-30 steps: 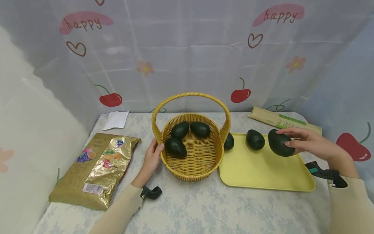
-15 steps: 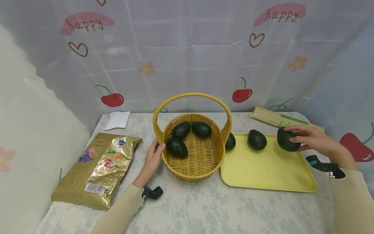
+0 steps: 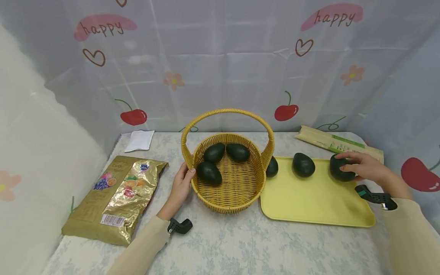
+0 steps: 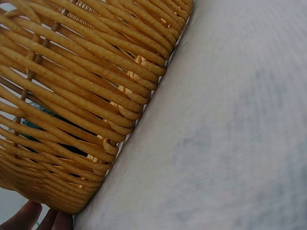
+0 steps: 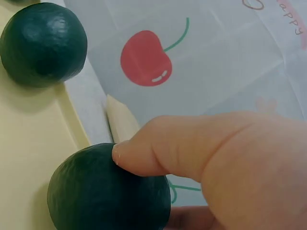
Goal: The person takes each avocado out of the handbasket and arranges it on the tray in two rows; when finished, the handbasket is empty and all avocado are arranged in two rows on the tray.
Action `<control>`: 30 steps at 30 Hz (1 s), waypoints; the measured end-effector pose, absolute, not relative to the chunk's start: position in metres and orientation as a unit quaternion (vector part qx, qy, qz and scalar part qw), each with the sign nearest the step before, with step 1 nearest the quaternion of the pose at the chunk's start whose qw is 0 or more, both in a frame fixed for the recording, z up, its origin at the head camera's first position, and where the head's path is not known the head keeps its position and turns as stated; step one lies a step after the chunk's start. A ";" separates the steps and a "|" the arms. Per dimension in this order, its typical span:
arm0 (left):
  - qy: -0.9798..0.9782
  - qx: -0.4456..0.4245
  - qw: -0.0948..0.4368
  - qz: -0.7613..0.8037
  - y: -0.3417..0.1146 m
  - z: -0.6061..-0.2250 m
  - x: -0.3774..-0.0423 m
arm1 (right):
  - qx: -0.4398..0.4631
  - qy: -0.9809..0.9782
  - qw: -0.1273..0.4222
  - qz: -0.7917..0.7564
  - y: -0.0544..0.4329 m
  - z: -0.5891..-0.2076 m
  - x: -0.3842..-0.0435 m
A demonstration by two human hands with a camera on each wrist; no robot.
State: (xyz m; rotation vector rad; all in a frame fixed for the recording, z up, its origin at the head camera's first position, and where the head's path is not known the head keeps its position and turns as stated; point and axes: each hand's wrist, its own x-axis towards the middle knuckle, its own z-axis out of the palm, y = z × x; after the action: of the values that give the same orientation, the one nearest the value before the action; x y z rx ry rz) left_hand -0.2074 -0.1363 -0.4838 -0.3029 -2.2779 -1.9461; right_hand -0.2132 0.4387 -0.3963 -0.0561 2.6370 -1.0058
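Note:
My right hand (image 3: 366, 168) pinches a dark green avocado (image 3: 338, 170) between thumb and fingers, at the far right corner of a yellow tray (image 3: 316, 202). In the right wrist view the thumb presses the top of this avocado (image 5: 105, 191). Another avocado (image 3: 303, 165) lies on the tray to its left, and a third (image 3: 272, 167) is partly hidden behind the basket. My left hand (image 3: 180, 185) holds the left side of the yellow wicker basket (image 3: 237, 191), its thumb at the rim beside the handle's foot. Three avocados (image 3: 209, 173) lie inside the basket, towards its left and back.
A gold candy bag (image 3: 115, 200) lies on the left of the cloth-covered table (image 3: 233, 244), with a small white packet (image 3: 139, 140) behind it. A long beige-and-green package (image 3: 338, 143) lies behind the tray. Printed curtains (image 3: 223, 68) enclose the table.
My right hand has moved right and then down with the avocado, from above the tray to its far right corner. The left hand keeps its hold on the basket.

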 end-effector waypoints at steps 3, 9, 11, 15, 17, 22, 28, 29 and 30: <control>-0.757 -0.095 0.064 -0.643 -0.137 -0.484 -0.207 | -0.020 0.924 0.160 -0.346 0.439 -0.397 -0.214; -0.761 -0.088 0.063 -0.640 -0.137 -0.485 -0.209 | -0.019 0.927 0.169 -0.334 0.438 -0.398 -0.215; -0.762 -0.088 0.064 -0.639 -0.136 -0.484 -0.209 | -0.021 0.928 0.166 -0.331 0.439 -0.398 -0.215; -0.762 -0.089 0.063 -0.638 -0.135 -0.483 -0.209 | -0.026 0.932 0.163 -0.324 0.441 -0.398 -0.216; -0.762 -0.090 0.062 -0.638 -0.135 -0.481 -0.209 | -0.028 0.934 0.163 -0.317 0.441 -0.398 -0.217; -0.762 -0.089 0.057 -0.639 -0.135 -0.480 -0.208 | -0.033 0.944 0.153 -0.291 0.440 -0.396 -0.217; -0.760 -0.090 0.055 -0.641 -0.136 -0.482 -0.208 | -0.037 0.943 0.147 -0.296 0.439 -0.396 -0.215; -0.760 -0.091 0.055 -0.641 -0.136 -0.482 -0.208 | -0.036 0.942 0.148 -0.300 0.439 -0.396 -0.215; -0.760 -0.091 0.055 -0.642 -0.136 -0.482 -0.208 | -0.036 0.941 0.147 -0.303 0.438 -0.397 -0.215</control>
State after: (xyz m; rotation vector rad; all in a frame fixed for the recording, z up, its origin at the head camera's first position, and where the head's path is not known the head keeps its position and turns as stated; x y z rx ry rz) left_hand -0.2080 -0.1364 -0.4821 -0.2761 -2.3057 -1.9473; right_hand -0.2150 0.4383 -0.3966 -0.1024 2.7079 -0.8706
